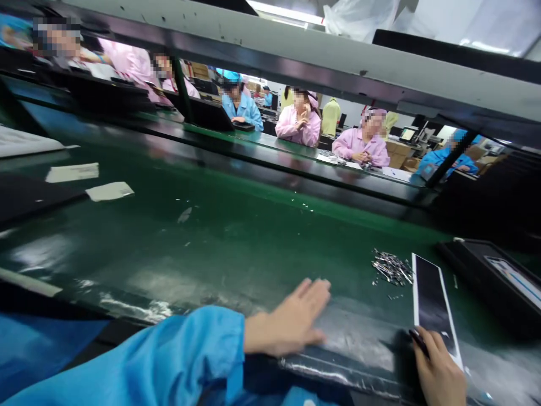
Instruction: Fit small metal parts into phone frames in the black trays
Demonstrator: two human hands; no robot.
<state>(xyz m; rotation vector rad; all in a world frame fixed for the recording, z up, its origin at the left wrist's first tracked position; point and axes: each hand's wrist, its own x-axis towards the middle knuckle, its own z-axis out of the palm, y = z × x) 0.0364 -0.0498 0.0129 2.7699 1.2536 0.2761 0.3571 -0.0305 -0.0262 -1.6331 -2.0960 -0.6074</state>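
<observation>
My left hand, in a blue sleeve, reaches over the front of the green bench mat with its fingers stretched out and nothing in them. It looks slightly blurred. At the lower right, my right hand is closed around a slim dark tool, whose kind I cannot make out. That hand rests at the near end of a long black panel with a white border. Just left of the panel's far end lies a loose pile of small shiny metal pieces.
A black tray with a pale strip inside stands at the right. Paper pieces and a dark flat board lie at the left. A shelf crosses overhead. Several people in pink and blue work clothes sit beyond.
</observation>
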